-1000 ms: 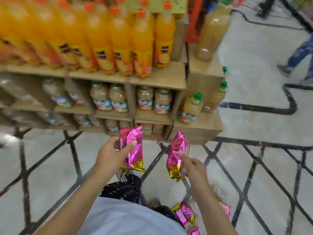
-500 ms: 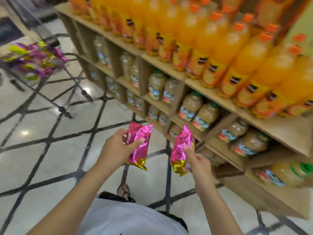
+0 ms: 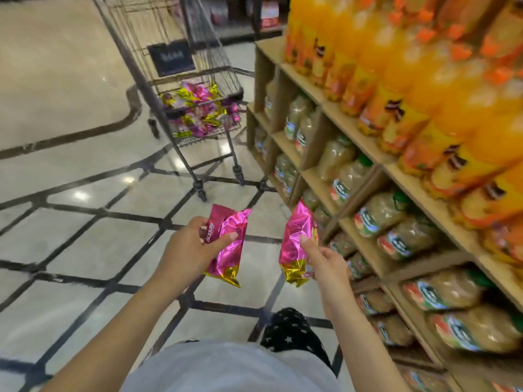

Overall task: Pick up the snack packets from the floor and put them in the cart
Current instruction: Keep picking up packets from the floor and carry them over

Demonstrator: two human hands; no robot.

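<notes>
The left hand [image 3: 189, 250] grips a pink foil snack packet [image 3: 230, 250] at about 12 o'clock in front of the body, the thumb pressed across its face and the fingers curled behind it. A gold band runs along the packet's lower edge. White lettering runs up its left side, too small and crumpled to read.

Just beside it at 1 o'clock, and not touching it, the right hand [image 3: 329, 264] pinches a second pink and gold packet [image 3: 294, 233], with the forefinger laid on the front of the foil. No brand can be made out on this one.

The wire cart [image 3: 210, 43] stands well ahead at 11 to 12 o'clock, with a heap of pink and gold packets [image 3: 198, 108] in its lower part. A dark placard [image 3: 171, 59] hangs on it; its pale writing is blurred.

Cardboard-coloured shelving [image 3: 365, 145] runs from 1 to 4 o'clock. Its top tier carries orange bottles [image 3: 396, 80] with orange caps and dark labels. The tiers below hold paler bottles [image 3: 339, 165] with green caps and red, white and blue labels. None of the labels is legible.

The floor [image 3: 70, 80] is glossy pale tile crossed by dark lines.
</notes>
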